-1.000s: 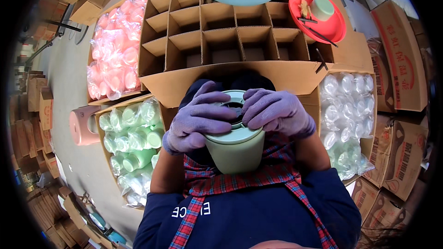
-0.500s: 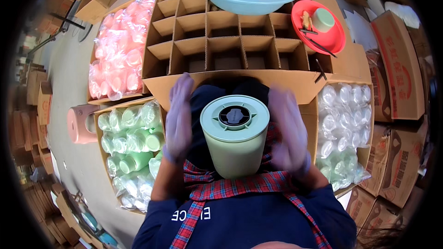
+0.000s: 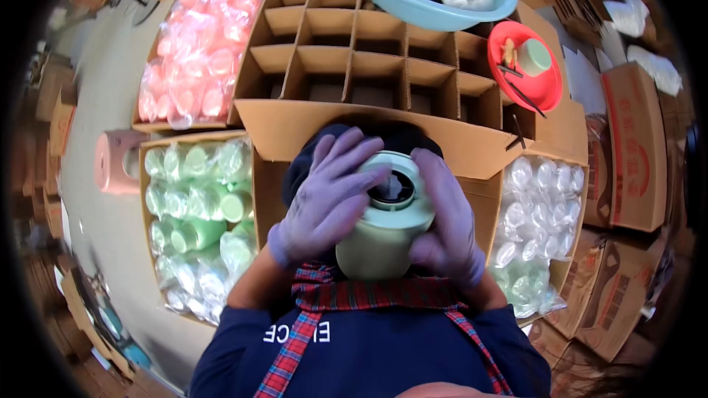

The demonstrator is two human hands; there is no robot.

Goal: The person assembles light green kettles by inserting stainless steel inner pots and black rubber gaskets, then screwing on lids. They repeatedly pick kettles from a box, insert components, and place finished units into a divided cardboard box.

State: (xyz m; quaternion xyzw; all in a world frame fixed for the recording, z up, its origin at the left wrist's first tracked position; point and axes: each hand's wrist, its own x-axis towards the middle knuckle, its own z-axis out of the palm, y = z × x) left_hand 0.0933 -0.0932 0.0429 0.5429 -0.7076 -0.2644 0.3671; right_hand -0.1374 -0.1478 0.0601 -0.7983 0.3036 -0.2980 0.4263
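"Pot (image 3: 376,247)! Where is it?"
"On the lap (image 3: 409,136), by the box's (image 3: 472,144) near edge."
"Is it held?"
"The left hand (image 3: 330,203) is wide, over the pot's top. The right hand (image 3: 448,225) is at its side; can't tell if it grips."

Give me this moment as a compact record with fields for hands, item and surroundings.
left hand: gloved left hand, fingers spread over the lid's left part
right hand: gloved right hand, blurred, beside the container's right side; contact unclear
item: pale green container, dark-centred lid
ahead: divided carton; blue basin holding white pieces; red basin
left: bagged pink items, bagged green items
right: bagged clear items
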